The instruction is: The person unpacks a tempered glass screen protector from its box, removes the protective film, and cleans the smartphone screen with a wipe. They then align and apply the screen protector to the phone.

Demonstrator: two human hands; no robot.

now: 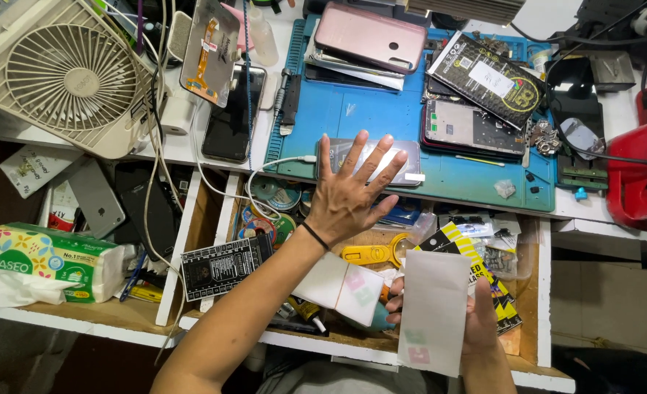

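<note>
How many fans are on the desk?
1. A beige fan stands at the far left corner of the desk, left of the blue mat. The left hand is spread over a phone on that mat. Clutter could hide others.

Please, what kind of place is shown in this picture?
Probably a phone repair workbench. A blue work mat carries an opened phone with its insides bare, a pink phone lies beside it, and the drawer below holds small parts.

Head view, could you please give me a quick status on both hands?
Left hand open, fingers spread above phone on blue mat. Right hand holds white sheet. Open drawer below, cluttered.
</note>
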